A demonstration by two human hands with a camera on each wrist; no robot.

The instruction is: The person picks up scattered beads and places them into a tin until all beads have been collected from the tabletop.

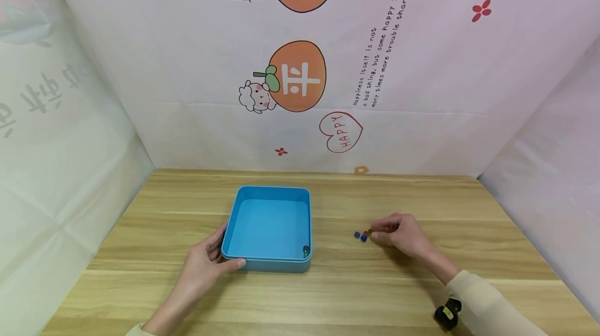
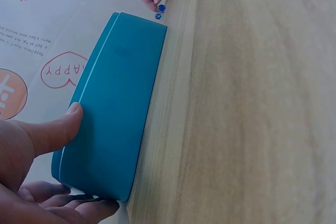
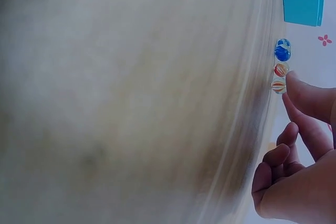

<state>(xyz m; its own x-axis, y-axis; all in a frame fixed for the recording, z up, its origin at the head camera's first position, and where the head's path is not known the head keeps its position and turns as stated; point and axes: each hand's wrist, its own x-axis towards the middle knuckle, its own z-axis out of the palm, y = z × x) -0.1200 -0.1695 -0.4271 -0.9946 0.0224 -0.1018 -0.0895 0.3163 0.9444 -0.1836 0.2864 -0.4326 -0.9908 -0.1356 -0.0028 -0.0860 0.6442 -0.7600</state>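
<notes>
My left hand [image 1: 201, 264] grips a square blue box [image 1: 265, 264] by its near left corner. The thumb lies on the front wall and the fingers wrap the left side, as the left wrist view also shows. In the box's near right corner sit a dark marble [image 1: 306, 248] and a greenish one. To the right of the box my right hand [image 1: 405, 233] pinches a yellow-and-red striped marble [image 3: 279, 86] between thumb and index fingertips. Next to it lie an orange-striped marble [image 3: 281, 70] and two blue marbles [image 1: 363, 238]; the other right fingers are curled in.
A wood-grain table [image 1: 187, 195] holds everything. Behind it stands a white printed backdrop [image 1: 422, 133], with white sheets at both sides. A small black object [image 1: 446, 317] is at the right sleeve [image 1: 487, 302].
</notes>
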